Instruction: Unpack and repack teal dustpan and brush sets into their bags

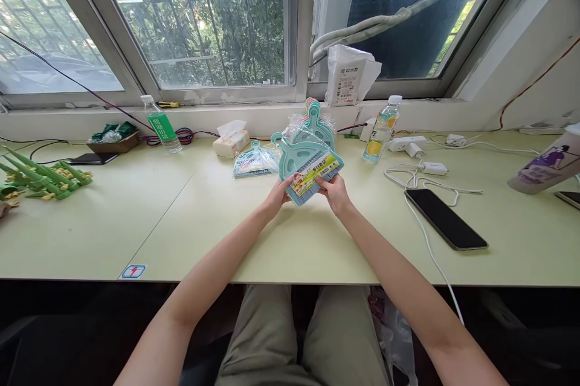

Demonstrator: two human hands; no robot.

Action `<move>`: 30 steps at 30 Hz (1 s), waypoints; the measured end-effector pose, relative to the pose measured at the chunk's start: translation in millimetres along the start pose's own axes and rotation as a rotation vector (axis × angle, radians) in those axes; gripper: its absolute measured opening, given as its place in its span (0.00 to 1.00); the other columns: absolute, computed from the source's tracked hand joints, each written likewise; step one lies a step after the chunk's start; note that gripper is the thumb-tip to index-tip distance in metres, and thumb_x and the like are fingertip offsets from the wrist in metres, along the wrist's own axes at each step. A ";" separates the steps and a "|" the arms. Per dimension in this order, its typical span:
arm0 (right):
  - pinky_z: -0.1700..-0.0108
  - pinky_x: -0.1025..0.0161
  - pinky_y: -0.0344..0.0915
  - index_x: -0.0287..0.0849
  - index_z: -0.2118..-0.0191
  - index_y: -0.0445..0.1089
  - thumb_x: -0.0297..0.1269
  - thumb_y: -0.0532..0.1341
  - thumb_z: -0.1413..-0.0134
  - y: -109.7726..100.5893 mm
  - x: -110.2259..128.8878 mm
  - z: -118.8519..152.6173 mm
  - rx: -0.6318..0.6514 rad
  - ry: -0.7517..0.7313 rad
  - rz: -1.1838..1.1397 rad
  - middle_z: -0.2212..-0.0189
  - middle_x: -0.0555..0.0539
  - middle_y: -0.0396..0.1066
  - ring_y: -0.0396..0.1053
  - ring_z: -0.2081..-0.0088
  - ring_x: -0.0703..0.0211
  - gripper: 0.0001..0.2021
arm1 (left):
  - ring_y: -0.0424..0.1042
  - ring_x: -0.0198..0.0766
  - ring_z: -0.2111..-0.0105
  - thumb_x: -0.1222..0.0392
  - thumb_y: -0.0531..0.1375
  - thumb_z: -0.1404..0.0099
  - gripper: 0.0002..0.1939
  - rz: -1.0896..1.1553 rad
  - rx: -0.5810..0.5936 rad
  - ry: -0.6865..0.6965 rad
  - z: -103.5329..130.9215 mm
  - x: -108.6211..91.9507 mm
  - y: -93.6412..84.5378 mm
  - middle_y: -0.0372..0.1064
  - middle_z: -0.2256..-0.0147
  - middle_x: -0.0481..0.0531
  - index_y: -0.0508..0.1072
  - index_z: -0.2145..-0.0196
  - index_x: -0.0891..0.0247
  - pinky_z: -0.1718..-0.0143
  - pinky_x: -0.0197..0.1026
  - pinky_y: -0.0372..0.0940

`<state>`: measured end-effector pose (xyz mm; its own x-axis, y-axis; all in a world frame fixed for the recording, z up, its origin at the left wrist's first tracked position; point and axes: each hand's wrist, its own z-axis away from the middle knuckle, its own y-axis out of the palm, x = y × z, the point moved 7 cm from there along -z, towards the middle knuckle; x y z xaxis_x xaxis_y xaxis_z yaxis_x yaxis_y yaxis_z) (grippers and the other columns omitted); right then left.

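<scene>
My left hand [277,197] and my right hand [335,193] are closed on the two lower sides of a teal mini dustpan and brush set [292,156], which tilts above the table. A printed yellow label [317,173] spans its front, and clear plastic film clings around its top. Right behind it stands a stack of similar teal dustpans [313,123], with pink and white edges showing among them. Another bagged dustpan set [256,162] lies flat to the left of my hands. The fingers behind the set are hidden.
A tissue pack [231,143] and a green-labelled bottle [162,126] are at left; a lemon-print bottle [382,130] stands at right. Further right lie a phone [446,218], white cables and a tilted tumbler [546,162]. Green plant-like pieces [49,180] sit far left.
</scene>
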<state>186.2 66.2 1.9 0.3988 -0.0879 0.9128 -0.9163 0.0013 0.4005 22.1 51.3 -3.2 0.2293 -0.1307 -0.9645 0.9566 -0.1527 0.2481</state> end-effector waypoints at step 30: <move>0.55 0.52 0.75 0.45 0.61 0.69 0.39 0.74 0.64 18.8 5.0 10.9 0.091 0.037 -0.131 0.60 0.48 0.77 0.76 0.57 0.51 0.21 | 0.75 0.48 0.56 0.54 0.71 0.52 0.22 0.240 -0.118 0.137 18.4 -15.5 11.1 0.77 0.59 0.54 0.75 0.59 0.64 0.52 0.47 0.68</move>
<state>170.5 54.9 13.1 0.5146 -0.0447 0.8563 -0.8552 -0.0985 0.5088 25.8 33.6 16.2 0.4662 -0.0148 -0.8845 0.8844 -0.0177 0.4664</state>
